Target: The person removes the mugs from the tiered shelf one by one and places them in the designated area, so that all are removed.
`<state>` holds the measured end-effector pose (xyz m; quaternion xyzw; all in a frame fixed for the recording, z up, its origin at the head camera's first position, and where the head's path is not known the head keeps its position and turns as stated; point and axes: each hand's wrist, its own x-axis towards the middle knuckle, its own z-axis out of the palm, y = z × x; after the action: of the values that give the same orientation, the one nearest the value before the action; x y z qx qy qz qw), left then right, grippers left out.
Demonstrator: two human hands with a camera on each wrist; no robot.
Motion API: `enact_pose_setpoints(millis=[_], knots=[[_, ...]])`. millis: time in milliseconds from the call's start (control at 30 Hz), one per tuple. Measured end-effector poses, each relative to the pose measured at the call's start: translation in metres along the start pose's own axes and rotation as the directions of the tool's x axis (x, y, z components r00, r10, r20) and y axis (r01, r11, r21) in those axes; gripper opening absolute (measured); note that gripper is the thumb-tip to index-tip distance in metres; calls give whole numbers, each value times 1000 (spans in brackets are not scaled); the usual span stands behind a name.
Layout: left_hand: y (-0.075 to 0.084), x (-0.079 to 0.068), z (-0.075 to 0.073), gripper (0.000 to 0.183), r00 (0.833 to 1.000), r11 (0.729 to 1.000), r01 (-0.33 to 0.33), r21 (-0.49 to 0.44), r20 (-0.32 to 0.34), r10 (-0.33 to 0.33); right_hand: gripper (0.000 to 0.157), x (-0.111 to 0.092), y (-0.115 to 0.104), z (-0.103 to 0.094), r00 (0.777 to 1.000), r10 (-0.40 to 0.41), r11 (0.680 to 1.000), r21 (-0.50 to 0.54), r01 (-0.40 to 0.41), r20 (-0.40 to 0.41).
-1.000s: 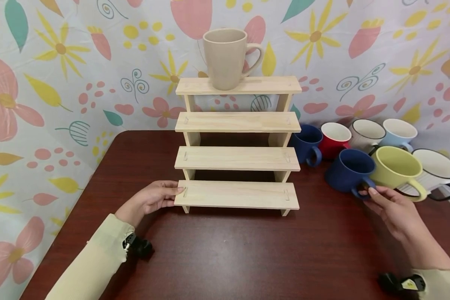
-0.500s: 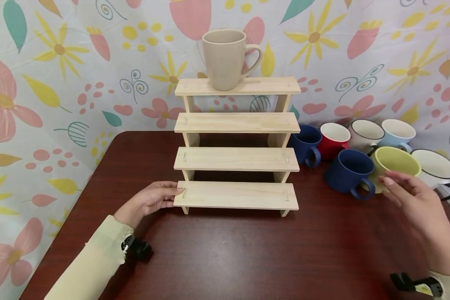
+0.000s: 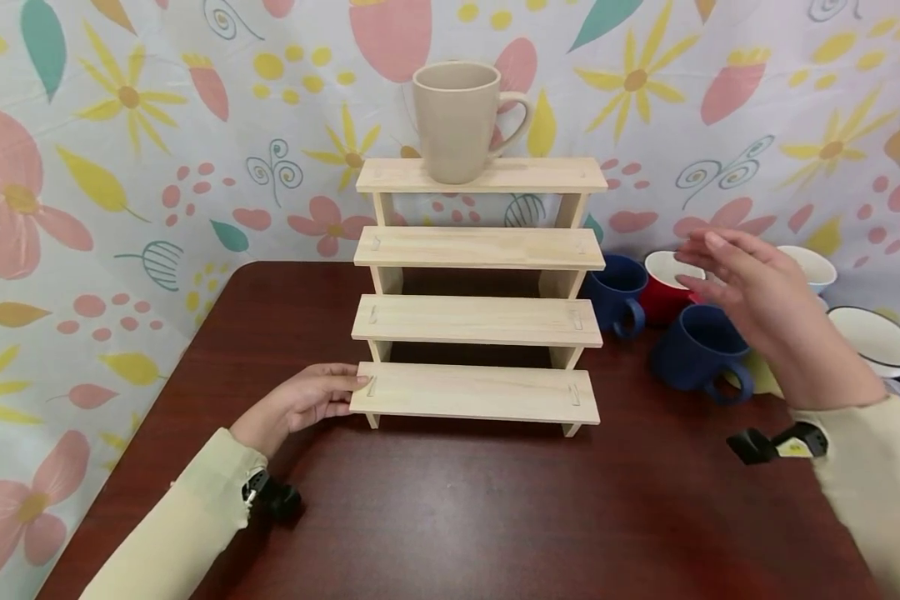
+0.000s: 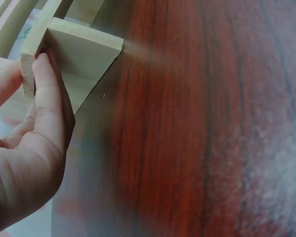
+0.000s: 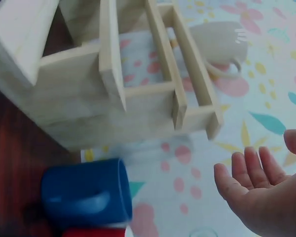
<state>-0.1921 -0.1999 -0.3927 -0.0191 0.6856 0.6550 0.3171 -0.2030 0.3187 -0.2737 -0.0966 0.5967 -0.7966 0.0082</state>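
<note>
A tiered wooden display stand stands on the table, with one beige mug on its top step. My left hand pinches the left end of the lowest step; in the left wrist view, fingers lie on one side of the board and the thumb on the other. My right hand is raised over the mugs at the right, fingers loosely extended, holding nothing. Below it, a dark blue mug and a yellow-green mug are partly covered by the hand and wrist.
Right of the stand are another blue mug, a red mug, a light blue mug and a white mug with a black rim. A patterned cloth hangs behind the dark wooden table.
My right hand has left the front dark blue mug's handle, passed in front of the yellow-green mug and risen up and leftward. The left hand keeps its hold on the stand.
</note>
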Motion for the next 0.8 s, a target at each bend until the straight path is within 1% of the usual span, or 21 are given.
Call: enact_pose_setpoints(millis=[67,167,200,300,400,500,700,767,800], knots=[[1,1,1,48,1000,1000,0,8,0,0,23,9,-1,7,1000,12,999,-30,-12,-4],[1,2,2,47,1000,1000,-5,12,5,5,19,21,-3,18,999,14,986,-169,-19,-29],[1,3,2,45,1000,1000,-7,13,8,7,18,25,-5,21,999,15,981,-195,-21,-32],[0,3,2,41,1000,1000,-9,11,13,9,17,39,-11,30,999,33,974,-222,-39,-29],[0,3,2,38,1000,1000,-5,9,10,5,16,53,-17,39,998,67,983,-171,-68,-14],[0,3,2,35,1000,1000,3,7,6,-3,18,66,-22,50,995,99,984,-149,-99,-4],[2,3,1,36,1000,1000,-4,8,17,4,27,94,-32,77,991,136,973,-191,-130,16],[2,2,1,33,1000,1000,-5,6,20,5,31,104,-35,88,990,141,969,-209,-134,19],[2,2,1,31,1000,1000,-1,0,16,1,33,109,-36,93,989,146,962,-234,-138,15]])
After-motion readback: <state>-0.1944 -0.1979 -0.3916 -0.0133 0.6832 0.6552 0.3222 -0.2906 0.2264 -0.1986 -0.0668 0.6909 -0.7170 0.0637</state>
